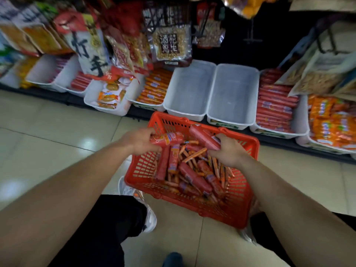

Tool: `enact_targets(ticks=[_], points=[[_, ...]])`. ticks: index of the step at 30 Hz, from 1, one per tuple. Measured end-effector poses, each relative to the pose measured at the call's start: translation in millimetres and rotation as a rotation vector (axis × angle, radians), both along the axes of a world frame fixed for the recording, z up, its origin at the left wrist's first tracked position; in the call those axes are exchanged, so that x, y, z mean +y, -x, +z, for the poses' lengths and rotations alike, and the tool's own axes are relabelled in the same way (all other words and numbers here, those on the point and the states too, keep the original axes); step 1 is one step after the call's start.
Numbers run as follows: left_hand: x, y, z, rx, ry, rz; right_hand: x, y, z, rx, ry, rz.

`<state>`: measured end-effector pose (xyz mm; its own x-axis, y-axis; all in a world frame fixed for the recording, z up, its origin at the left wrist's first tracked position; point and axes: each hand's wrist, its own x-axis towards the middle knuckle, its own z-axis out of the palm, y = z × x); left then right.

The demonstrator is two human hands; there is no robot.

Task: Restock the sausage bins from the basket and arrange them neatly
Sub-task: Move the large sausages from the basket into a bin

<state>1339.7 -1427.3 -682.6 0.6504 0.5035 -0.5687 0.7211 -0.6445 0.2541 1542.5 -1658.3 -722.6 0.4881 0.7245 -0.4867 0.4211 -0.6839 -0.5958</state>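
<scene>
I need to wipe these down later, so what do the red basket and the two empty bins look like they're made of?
The red basket looks like moulded hard plastic: uniform colour, slotted lattice walls, slight sheen. The two empty bins look like whitish, semi-translucent plastic with a matte, slightly scuffed finish, thin rolled rims and rounded corners. Blur leaves the exact finish uncertain.

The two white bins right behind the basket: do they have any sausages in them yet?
No: both white bins behind the red basket show only bare bottoms, while each hand holds a thick sausage above the basket.
</scene>
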Motion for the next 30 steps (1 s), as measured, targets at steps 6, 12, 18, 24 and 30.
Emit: enact_targets(ticks=[6,12,18,24,30], points=[[36.7,-23.0,42.9,-0.198,-0.028,0.135,35.0,-42.3,53.1,-0.128,-0.048,-0.057],[63.6,-45.0,-13.3,-0.346,0.113,0.316,94.9,-73.9,16.3,-0.121,-0.078,-0.223],[93.3,-65.5,-72.3,-0.499,0.175,0.487,189.3,-76.3,-51.1,-0.063,-0.094,-0.27],[114.8,-67.1,-112.7,-0.65,0.196,0.646,260.8,-77.3,-96.8,-0.002,-0.073,-0.27],[123.8,-65.5,-123.2,-0.647,0.185,0.671,255.3,-81.9,-110.0,-0.047,-0.027,-0.031]])
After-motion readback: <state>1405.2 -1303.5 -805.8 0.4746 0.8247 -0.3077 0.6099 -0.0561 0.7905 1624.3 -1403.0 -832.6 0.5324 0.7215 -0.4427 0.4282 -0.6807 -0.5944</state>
